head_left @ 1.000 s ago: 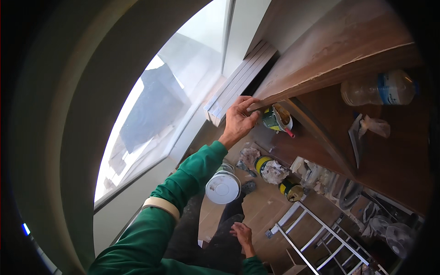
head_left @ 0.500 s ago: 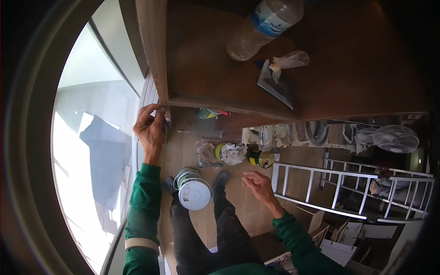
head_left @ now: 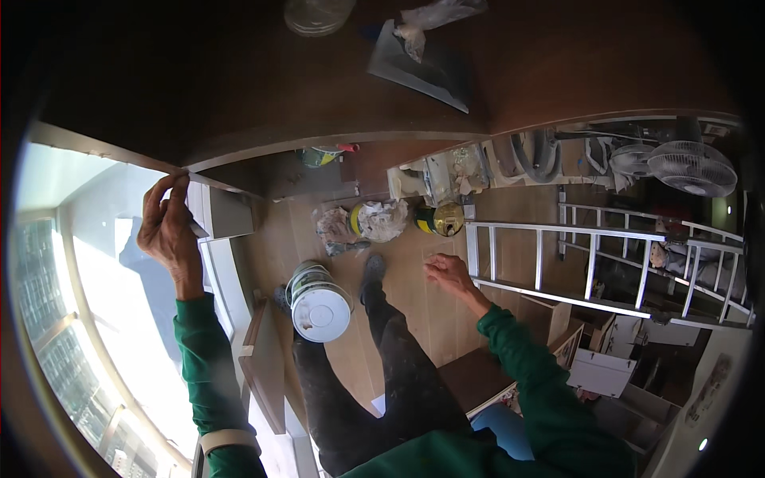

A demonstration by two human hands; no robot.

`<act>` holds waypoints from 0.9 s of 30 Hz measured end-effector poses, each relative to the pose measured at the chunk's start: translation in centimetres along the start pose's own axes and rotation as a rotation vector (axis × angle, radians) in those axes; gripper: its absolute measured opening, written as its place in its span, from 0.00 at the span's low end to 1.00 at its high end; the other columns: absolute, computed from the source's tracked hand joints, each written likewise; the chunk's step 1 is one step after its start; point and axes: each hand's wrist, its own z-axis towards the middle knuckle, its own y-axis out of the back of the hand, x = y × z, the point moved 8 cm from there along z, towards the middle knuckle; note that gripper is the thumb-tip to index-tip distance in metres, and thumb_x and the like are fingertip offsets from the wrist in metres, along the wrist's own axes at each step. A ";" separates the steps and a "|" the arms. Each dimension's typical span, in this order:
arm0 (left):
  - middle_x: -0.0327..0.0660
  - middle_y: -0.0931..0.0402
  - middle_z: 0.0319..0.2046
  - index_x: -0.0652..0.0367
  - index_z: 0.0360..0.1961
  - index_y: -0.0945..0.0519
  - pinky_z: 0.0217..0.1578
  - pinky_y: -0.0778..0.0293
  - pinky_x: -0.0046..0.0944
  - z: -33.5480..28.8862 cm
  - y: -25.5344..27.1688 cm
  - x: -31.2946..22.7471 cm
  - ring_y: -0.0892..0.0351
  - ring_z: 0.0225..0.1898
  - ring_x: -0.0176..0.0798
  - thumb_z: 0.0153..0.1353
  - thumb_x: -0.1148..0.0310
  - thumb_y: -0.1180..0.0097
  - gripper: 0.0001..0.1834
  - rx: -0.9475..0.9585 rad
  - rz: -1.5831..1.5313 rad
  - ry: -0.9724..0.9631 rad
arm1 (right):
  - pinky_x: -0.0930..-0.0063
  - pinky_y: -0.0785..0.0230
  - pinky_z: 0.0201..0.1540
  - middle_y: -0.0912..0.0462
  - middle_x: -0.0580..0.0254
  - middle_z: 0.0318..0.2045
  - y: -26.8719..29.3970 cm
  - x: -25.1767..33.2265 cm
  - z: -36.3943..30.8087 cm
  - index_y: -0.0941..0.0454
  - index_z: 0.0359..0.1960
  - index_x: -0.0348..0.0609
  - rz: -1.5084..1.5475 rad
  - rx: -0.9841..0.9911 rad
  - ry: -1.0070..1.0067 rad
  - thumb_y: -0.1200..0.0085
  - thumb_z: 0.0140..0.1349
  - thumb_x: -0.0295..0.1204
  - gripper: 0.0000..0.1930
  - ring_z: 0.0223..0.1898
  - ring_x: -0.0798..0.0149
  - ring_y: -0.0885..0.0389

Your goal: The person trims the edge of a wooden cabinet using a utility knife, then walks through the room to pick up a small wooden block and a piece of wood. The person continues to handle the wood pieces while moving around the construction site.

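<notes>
My left hand (head_left: 169, 227) reaches up to the corner where the dark brown wooden shelf (head_left: 311, 142) meets the frame by the window. Its fingers are pinched against the wood edge, and a small flat grey piece shows by the palm, too little seen to name. Over the floor, my right hand (head_left: 450, 275) hangs clear of everything, fingers loosely curled and nothing visible in them. On the shelf lie a grey flat plate (head_left: 418, 72) and a knotted clear plastic bag (head_left: 414, 36). The bottom of a clear plastic bottle (head_left: 319, 17) shows at the upper edge.
A lidded white bucket (head_left: 320, 311) stands by my feet. Farther off are crumpled paper (head_left: 381, 219), a yellow-and-black tin (head_left: 442, 219) and a green container (head_left: 319, 155). To the right, an aluminium ladder (head_left: 594, 267), a fan (head_left: 692, 169) and open drawers (head_left: 602, 370). A bright window (head_left: 119, 263) is at left.
The view has shifted, so the bottle and plate sit higher and farther left. My left hand stays at the wood edge, now at the shelf corner; my right hand is still raised over the floor.
</notes>
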 end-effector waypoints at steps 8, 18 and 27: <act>0.32 0.18 0.24 0.59 0.42 0.14 0.20 0.46 0.24 -0.4 -0.8 -0.8 0.40 0.18 0.19 0.59 0.70 0.37 0.10 -0.048 0.002 0.027 | 0.67 0.24 0.43 0.16 0.56 0.35 -0.8 -7.3 -0.7 0.20 0.43 0.46 -0.512 -0.012 0.245 0.46 0.62 0.38 0.13 0.38 0.56 0.16; 0.30 0.17 0.33 0.57 0.37 0.13 0.23 0.35 0.26 -0.4 -0.2 -1.6 0.34 0.21 0.21 0.57 0.73 0.37 0.07 -0.043 0.102 0.214 | 0.54 0.36 0.61 0.27 0.38 0.57 -6.1 -9.5 -13.0 0.38 0.66 0.44 -0.614 0.366 -0.152 0.49 0.64 0.43 0.31 0.58 0.39 0.28; 0.41 0.18 0.37 0.58 0.44 0.15 0.33 0.28 0.32 -1.5 0.1 -1.6 0.23 0.31 0.32 0.58 0.69 0.40 0.13 -0.032 -0.073 0.123 | 0.74 0.25 0.45 0.14 0.56 0.36 5.7 -12.8 -22.1 0.18 0.46 0.38 -0.398 0.334 -0.261 0.48 0.64 0.28 0.13 0.41 0.64 0.16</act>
